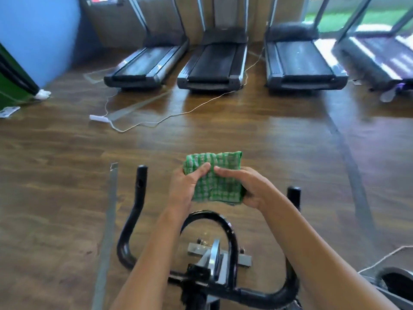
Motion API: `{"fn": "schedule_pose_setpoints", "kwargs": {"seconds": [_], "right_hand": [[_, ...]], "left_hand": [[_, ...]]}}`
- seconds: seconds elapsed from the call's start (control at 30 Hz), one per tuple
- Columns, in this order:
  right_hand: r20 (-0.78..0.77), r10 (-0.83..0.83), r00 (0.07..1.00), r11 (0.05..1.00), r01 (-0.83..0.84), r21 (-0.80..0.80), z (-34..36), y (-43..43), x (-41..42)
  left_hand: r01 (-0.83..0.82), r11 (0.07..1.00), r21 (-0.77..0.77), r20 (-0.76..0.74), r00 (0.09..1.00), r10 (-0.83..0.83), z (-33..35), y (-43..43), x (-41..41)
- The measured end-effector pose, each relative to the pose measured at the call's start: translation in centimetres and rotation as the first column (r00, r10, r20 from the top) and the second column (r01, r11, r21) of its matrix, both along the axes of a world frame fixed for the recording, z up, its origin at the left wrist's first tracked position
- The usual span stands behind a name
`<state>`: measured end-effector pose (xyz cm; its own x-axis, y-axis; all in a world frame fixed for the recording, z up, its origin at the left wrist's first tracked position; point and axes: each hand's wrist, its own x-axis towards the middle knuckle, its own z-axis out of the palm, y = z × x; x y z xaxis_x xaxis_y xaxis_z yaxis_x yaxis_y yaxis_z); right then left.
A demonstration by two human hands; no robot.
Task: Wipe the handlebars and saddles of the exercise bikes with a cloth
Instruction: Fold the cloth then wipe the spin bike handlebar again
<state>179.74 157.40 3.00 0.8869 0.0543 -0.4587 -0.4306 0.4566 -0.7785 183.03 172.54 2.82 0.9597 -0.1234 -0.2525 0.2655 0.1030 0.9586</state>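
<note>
A folded green-and-white checked cloth point(214, 175) is held up in front of me, above the exercise bike's black handlebars point(131, 220). My left hand point(186, 186) grips the cloth's left side with the thumb on top. On the right edge, my right hand point(242, 189) pinches the cloth, thumb across its face. The handlebar's left horn rises at the left, its right horn point(293, 195) shows behind my right wrist, and a black centre loop point(228, 229) lies below the cloth. No saddle is in view.
Several treadmills point(213, 61) stand in a row at the far side of the wooden floor. A white power strip point(99, 118) and thin cables trail across the floor. Another machine's edge point(393, 280) shows at the bottom right. A blue wall point(38, 36) is at the left.
</note>
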Motion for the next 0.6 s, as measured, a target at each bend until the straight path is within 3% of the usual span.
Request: {"fn": "schedule_pose_setpoints", "kwargs": {"seconds": [0.17,0.27,0.37,0.43,0.6], "right_hand": [[0.102,-0.131,0.986,0.990,0.136,-0.047,0.1,-11.6,-0.5],[0.104,-0.204,0.974,0.978,0.198,0.057,0.0,-18.5,-0.8],[0.100,-0.240,0.966,0.957,0.218,0.190,-0.2,-24.8,-1.2],[0.099,-0.264,0.959,0.950,0.241,0.201,-0.2,-28.5,-1.1],[0.145,-0.340,0.929,0.939,0.325,0.116,1.0,-34.1,0.8]], "left_hand": [[0.057,0.959,0.279,0.263,0.956,-0.133,1.9,-11.1,2.1],[0.102,0.932,0.349,0.241,0.951,-0.195,3.1,-18.2,2.9],[0.334,0.937,0.102,-0.080,0.942,-0.327,4.8,-24.4,3.5],[0.418,0.907,-0.057,-0.168,0.891,-0.421,5.3,-27.6,3.5],[0.218,0.960,-0.176,-0.159,0.956,-0.246,2.8,-33.9,5.1]]}}
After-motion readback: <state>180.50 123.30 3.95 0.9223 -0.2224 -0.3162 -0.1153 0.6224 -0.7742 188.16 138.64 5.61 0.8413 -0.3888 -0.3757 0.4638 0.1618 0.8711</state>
